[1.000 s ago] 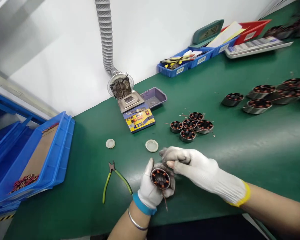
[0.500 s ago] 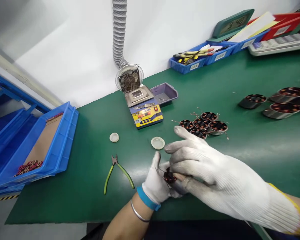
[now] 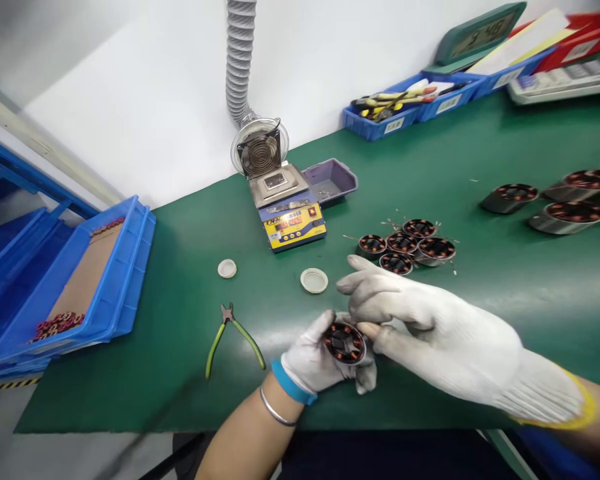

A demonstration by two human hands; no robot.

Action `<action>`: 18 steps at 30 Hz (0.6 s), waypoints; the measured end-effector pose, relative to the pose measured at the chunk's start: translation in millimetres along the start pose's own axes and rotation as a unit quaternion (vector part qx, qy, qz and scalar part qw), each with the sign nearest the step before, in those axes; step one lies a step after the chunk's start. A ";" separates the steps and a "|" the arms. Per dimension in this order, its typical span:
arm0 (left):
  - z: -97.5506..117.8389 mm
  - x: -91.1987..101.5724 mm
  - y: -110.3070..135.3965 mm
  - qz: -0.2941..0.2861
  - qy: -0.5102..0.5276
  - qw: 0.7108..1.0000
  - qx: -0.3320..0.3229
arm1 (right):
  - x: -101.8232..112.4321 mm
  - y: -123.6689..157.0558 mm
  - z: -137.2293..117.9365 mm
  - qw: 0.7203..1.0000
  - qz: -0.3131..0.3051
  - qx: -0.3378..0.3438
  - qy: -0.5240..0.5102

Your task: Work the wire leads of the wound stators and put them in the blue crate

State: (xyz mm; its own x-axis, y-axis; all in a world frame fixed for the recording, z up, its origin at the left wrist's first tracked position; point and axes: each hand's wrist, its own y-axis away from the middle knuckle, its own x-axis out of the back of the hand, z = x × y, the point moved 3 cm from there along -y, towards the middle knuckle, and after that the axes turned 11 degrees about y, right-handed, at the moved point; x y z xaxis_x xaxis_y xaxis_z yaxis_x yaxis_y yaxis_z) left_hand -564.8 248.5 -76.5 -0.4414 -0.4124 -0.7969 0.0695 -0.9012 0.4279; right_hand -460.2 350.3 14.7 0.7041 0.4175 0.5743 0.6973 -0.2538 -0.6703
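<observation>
My left hand (image 3: 313,357), in a white fingerless-tipped glove with a blue wristband, is closed around a motor stator (image 3: 346,343). The stator is a metal ring with copper windings inside, and its open face is tilted up toward me. My right hand (image 3: 415,320), in a white knit glove with a bare thumb tip, meets the stator's upper right rim. Its thumb and curled fingers come together there; whatever they pinch is hidden. Just beyond the hands stands a cluster of similar stators (image 3: 401,243) with loose wire ends. Green-handled cutters (image 3: 229,319) lie to the left.
Two shallow round lids (image 3: 314,281) lie on the green table (image 3: 180,320). Behind them stand a yellow-and-blue solder pot (image 3: 295,225) and a purple tray (image 3: 333,179). Larger stators (image 3: 566,217) sit right, a blue bin (image 3: 113,280) left, tool boxes (image 3: 380,127) at the back.
The stator has turned to show its wound face more fully toward me. My left hand has shifted slightly right, and my right hand's fingers have curled in more. The view has moved a little.
</observation>
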 end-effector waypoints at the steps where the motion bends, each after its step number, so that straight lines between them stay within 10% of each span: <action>1: 2.1 -3.9 2.8 -0.048 -0.015 0.999 -0.007 | 1.0 1.6 3.5 1.000 0.006 -0.024 -0.014; 7: 12.7 -14.1 16.0 -0.039 0.014 0.982 -0.182 | 15.1 13.9 34.7 0.953 0.114 -0.198 -0.198; 11: 11.2 -8.1 13.8 0.039 0.095 0.972 -0.213 | 4.5 25.1 17.7 0.998 0.045 -0.038 -0.020; 14: 11.6 -3.7 12.7 0.096 0.161 0.956 -0.227 | -12.2 35.4 -5.9 0.980 0.030 0.105 0.169; 18: 11.5 -6.4 16.4 0.126 0.177 0.950 -0.222 | -20.8 32.3 -17.4 0.958 0.068 0.125 0.250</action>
State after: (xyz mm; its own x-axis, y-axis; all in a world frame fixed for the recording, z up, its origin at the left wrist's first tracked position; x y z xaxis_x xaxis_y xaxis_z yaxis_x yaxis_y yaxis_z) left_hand -571.1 237.9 -59.5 -0.0364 -0.5711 -0.8201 0.5386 -0.7025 0.4653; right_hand -450.0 318.3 -10.7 0.8060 -0.0911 0.5849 0.5845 -0.0341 -0.8107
